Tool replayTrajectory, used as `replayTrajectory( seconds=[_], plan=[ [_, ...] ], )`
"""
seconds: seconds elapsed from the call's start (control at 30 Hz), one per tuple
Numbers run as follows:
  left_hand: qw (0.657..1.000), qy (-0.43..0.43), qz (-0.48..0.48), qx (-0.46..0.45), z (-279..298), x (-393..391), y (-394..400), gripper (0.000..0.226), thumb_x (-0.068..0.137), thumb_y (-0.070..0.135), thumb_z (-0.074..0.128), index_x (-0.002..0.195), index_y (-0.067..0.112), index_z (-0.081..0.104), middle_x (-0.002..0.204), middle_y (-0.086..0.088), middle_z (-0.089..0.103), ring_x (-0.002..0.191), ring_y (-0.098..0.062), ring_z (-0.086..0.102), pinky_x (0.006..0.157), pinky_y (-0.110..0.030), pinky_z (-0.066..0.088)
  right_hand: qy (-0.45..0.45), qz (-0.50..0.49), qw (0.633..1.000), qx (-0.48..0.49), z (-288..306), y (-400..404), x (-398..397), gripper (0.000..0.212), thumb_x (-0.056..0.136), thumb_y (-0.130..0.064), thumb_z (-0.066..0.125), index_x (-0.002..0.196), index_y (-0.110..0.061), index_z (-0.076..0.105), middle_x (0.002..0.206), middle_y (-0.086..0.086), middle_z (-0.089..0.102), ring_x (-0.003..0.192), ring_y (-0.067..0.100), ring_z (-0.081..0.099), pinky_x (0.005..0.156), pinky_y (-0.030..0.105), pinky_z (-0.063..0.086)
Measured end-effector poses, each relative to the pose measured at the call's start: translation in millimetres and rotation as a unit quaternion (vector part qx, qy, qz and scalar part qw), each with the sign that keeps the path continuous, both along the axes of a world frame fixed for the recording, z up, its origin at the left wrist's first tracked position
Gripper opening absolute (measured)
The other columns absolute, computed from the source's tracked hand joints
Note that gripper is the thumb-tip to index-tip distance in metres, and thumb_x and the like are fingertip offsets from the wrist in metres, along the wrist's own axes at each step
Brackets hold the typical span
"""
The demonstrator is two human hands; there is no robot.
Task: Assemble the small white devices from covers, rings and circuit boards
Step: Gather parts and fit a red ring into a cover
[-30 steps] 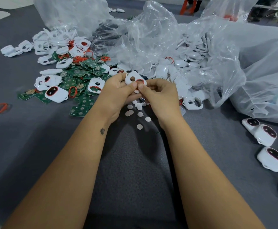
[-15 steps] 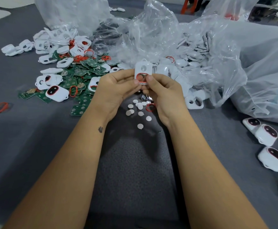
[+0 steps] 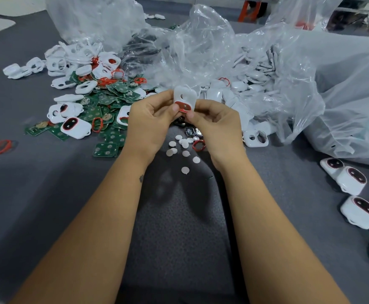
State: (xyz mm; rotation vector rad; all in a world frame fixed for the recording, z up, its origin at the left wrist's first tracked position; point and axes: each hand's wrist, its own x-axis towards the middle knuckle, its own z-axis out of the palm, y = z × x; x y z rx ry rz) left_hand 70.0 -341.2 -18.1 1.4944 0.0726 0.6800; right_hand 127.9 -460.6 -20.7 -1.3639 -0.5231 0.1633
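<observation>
On the grey tabletop [image 3: 36,194] at far left lies a loose red ring [image 3: 2,146], then a heap of green circuit boards [image 3: 106,106]. At centre the left hand [image 3: 148,123] and right hand [image 3: 216,128] both pinch one white cover [image 3: 184,98] with a red ring seated in it, held above small white discs [image 3: 185,153]. Finished devices [image 3: 352,181] sit far right.

Head view, down over hands [image 3: 184,126]

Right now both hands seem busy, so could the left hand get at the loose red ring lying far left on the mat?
Probably not yet: the left hand grips the cover; nothing blocks the red ring.
</observation>
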Motion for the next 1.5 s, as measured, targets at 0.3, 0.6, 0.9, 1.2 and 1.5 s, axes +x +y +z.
replayTrajectory(
  seconds=[0.3, 0.6, 0.9, 1.2, 1.5],
  plan=[
    [0.993, 0.013, -0.066, -0.102, 3.4, -3.1, 5.8, 0.023, 0.099, 0.004, 0.049, 0.111, 0.008, 0.068, 0.098, -0.006, 0.076, 0.09, -0.015, 0.071, 0.076, -0.019, 0.055, 0.087, 0.045, 0.994, 0.055, 1.4, -0.4, 1.9, 0.016, 0.096, -0.004, 0.056, 0.107, 0.002, 0.066, 0.086, 0.008, 0.071, 0.07, 0.01, 0.065, 0.066, 0.021, 0.051],
    [0.996, 0.027, -0.037, -0.076, 0.3, -1.5, 6.2, 0.015, 0.087, 0.007, 0.068, 0.1, 0.014, 0.071, 0.093, -0.004, 0.077, 0.084, -0.013, 0.072, 0.071, -0.018, 0.055, 0.017, -0.003, 1.0, -0.019, 5.8, 0.1, -3.5, 0.017, 0.096, 0.0, 0.053, 0.094, -0.008, 0.068, 0.069, -0.004, 0.068, 0.06, 0.004, 0.061, 0.065, 0.019, 0.051],
    [0.998, 0.033, -0.001, -0.045, -2.1, -1.3, 7.4, 0.011, 0.087, 0.007, 0.067, 0.095, 0.013, 0.073, 0.084, -0.001, 0.076, 0.079, -0.012, 0.071, 0.073, -0.022, 0.056, -0.067, -0.051, 0.991, -0.104, 7.5, 5.4, -12.2, 0.023, 0.093, 0.0, 0.055, 0.084, -0.02, 0.064, 0.066, -0.006, 0.062, 0.061, 0.004, 0.059, 0.063, 0.016, 0.05],
    [0.994, 0.06, 0.09, 0.01, -2.2, 4.9, -8.5, 0.006, 0.094, 0.014, 0.064, 0.099, 0.014, 0.067, 0.081, 0.007, 0.072, 0.078, -0.008, 0.069, 0.071, -0.025, 0.056, -0.097, -0.082, 0.985, -0.115, 3.8, 7.3, -14.3, 0.006, 0.093, -0.009, 0.06, 0.089, -0.012, 0.063, 0.078, 0.0, 0.064, 0.072, 0.015, 0.061, 0.066, 0.018, 0.049],
    [0.993, 0.071, 0.088, -0.03, 6.3, 0.6, -19.0, 0.033, 0.107, 0.034, 0.032, 0.093, 0.017, 0.058, 0.071, 0.01, 0.068, 0.068, -0.001, 0.065, 0.065, -0.015, 0.049, -0.234, -0.101, 0.954, -0.155, -4.5, 12.4, -15.6, 0.033, 0.082, -0.01, 0.065, 0.108, -0.028, 0.059, 0.095, -0.013, 0.055, 0.081, -0.007, 0.053, 0.072, 0.004, 0.038]
  ],
)
